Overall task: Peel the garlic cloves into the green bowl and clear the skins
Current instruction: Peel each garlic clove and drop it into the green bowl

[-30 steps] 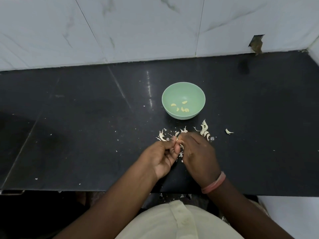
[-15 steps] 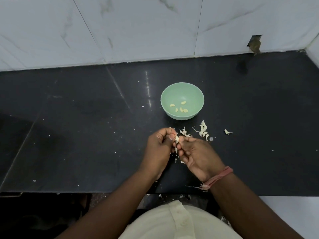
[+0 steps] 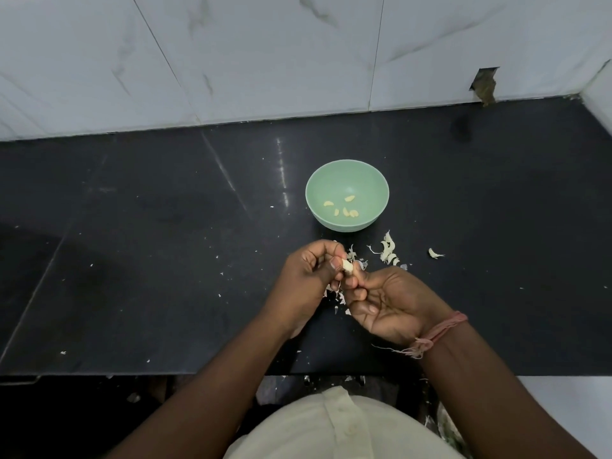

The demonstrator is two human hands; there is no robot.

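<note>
Both hands meet just near of the green bowl (image 3: 347,170). The left hand (image 3: 306,279), fingers curled, pinches a garlic clove (image 3: 347,266); the right hand (image 3: 389,303), palm up, fingertips also grip it. Skins (image 3: 387,251) lie on the counter (image 3: 165,260).

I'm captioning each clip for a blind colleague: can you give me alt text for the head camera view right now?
Two bare hands work a garlic clove above a black counter: left hand pinching it, right hand at its lower end. Beyond them stands a green bowl holding peeled cloves, with garlic skins scattered on the counter.
</note>
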